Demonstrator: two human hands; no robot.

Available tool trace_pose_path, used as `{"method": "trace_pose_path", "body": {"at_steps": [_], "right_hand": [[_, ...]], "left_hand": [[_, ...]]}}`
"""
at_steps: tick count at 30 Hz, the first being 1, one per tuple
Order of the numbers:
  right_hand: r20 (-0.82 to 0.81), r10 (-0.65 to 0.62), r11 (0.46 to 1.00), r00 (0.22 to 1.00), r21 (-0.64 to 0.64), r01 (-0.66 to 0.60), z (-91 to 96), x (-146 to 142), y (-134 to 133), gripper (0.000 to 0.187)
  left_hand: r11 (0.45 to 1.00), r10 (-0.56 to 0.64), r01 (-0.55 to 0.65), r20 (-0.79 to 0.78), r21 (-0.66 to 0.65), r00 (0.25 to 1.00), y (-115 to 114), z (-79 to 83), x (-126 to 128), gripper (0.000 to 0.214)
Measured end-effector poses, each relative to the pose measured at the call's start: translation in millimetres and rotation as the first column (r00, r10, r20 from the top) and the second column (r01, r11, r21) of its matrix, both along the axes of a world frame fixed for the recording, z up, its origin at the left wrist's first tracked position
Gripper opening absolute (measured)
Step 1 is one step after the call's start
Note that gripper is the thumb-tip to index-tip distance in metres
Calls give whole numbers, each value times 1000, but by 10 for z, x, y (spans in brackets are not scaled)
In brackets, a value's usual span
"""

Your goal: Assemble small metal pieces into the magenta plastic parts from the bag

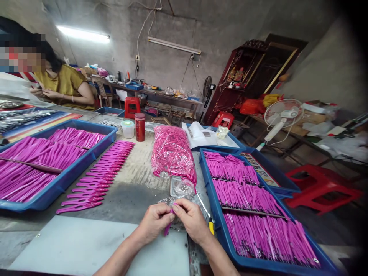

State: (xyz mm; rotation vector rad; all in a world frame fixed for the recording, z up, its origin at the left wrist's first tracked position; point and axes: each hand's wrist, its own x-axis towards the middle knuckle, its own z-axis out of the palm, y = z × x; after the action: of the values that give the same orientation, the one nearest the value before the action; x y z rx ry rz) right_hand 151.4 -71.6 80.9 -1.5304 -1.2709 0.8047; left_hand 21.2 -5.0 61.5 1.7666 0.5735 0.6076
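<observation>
Both hands meet in front of me, over the edge of a pale board. My left hand pinches a small magenta plastic piece between thumb and fingers. My right hand closes on the same piece from the other side; its upper end is mostly hidden by the fingertips. Just beyond the hands is a small tray with tiny metal parts. Behind it stands a clear bag full of pink plastic pieces. A neat row of magenta plastic handles lies to the left.
Blue trays of magenta pieces flank the hands, one at left and one at right. A yellow-handled tool lies beside the right tray. A red canister and a lidded tub stand farther back. Another person sits far left.
</observation>
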Motion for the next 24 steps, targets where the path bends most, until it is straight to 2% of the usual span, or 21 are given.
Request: {"method": "trace_pose_path", "body": {"at_steps": [6,11,17,21,24], "right_hand": [[-123,31,998,992,-43,-36,-28,35,-36,35],[-248,-18,996,968,-94,-5,-83,69,-74,45],[-173,20,996,985,-81,-34,-64,68,-109,40],[-36,82,991,996,-101,-85,-28,50,-142,26],[69,79,991,994,-114,-70,-18,15,-177,21]], "left_hand": [[994,-35,34,-12,-100,999,-13,44,-16,32],[982,-71,64,-38,-180,997,-38,82,-57,34],[972,-104,90,-53,-216,993,-66,72,-59,32],[981,-120,106,-85,-161,989,-99,49,-89,29],[978,-136,118,-98,-173,986,-136,6,-121,29]]}}
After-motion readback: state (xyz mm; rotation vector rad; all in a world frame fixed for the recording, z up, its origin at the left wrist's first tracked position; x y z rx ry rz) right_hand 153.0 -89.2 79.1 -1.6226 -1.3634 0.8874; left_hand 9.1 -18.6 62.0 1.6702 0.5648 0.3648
